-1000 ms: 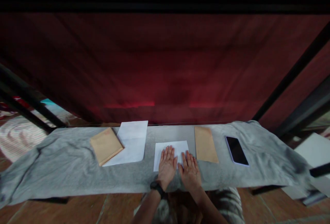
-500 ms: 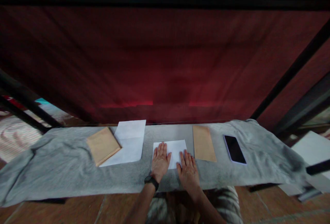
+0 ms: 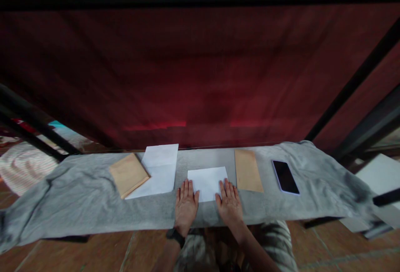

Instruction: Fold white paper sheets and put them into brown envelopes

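A white sheet of paper (image 3: 208, 182), which looks folded, lies flat in front of me. My left hand (image 3: 186, 205) rests palm down over its near left corner, fingers stretched out. On the right edge of the same paper, my right hand (image 3: 229, 203) lies flat with its fingers apart. A brown envelope (image 3: 249, 171) is just beyond the right hand. To the left, a creased white sheet (image 3: 161, 170) lies partly under a stack of brown envelopes (image 3: 128, 175).
A grey cloth (image 3: 78, 199) covers the narrow table. The phone (image 3: 286, 177) lies toward its right end, screen up and dark. A dark red curtain (image 3: 206, 76) hangs right behind the table, between black metal posts (image 3: 353, 84).
My left hand has slid left and toward me, from the middle of the paper to its left edge. My right hand stays at the right edge. The view has shifted slightly.
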`<state>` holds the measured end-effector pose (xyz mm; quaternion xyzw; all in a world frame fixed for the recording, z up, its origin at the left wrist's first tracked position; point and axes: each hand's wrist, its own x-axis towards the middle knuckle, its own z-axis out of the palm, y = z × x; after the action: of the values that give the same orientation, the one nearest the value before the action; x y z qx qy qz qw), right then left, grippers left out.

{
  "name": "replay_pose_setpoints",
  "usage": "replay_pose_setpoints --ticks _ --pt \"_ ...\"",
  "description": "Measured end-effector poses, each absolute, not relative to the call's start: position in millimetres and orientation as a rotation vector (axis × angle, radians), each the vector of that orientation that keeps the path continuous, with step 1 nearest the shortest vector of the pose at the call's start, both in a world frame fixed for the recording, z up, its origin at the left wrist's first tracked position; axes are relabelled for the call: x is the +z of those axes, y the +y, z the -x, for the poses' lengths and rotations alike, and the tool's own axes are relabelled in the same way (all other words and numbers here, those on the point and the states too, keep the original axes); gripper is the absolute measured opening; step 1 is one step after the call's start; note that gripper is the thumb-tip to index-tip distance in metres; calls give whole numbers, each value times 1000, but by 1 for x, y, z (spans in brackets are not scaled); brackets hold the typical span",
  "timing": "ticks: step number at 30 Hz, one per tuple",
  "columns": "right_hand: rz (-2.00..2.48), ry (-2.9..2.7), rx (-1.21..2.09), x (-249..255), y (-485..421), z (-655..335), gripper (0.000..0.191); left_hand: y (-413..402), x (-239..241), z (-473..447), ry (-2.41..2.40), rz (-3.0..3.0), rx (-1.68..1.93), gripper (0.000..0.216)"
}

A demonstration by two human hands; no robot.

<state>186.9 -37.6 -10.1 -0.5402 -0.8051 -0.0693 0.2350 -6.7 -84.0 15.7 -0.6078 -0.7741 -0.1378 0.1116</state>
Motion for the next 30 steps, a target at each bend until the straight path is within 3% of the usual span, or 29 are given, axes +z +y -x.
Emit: replay_pose_setpoints --ticks 9,30 --pt "1503 -2199 -141 -8 -39 -186 56 -98 16 -35 -2015 2194 -433 54" --pt "1374 -2404 142 14 17 -129 44 -99 15 -36 -1957 2207 -390 52"
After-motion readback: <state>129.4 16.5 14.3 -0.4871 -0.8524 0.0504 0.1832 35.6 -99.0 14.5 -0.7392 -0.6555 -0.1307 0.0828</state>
